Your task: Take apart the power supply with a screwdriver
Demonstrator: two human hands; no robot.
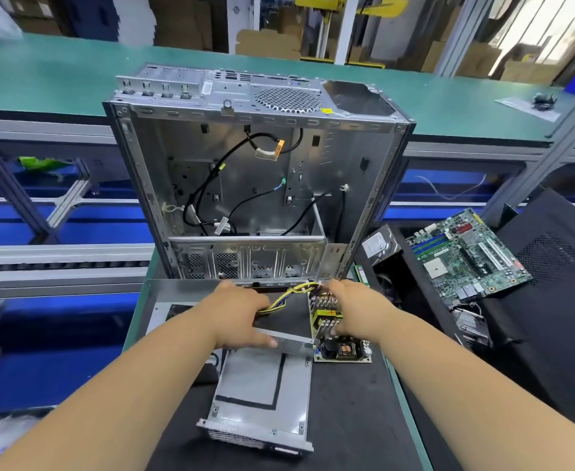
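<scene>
**Board out of its shell, wires still a snag risk**

Nearest the camera, the power supply's metal casing (262, 396) lay open on the dark mat (347, 419), its perforated end toward the viewer. Just beyond, the left hand (241, 314) gripped the casing's far wall, thumb along the mesh strip, fingers curled over the yellow-and-black wire bundle (291, 295). The right hand (350, 307) lay over the circuit board (338, 338) beside the casing; whether its fingers pinched the board could not be told. No screwdriver showed. If the bundle was still threaded through the casing, pulling the two apart could tear solder joints. Bare fingers also risked touching the capacitors' leads. Behind stood the gutted computer chassis (255, 185).
</scene>
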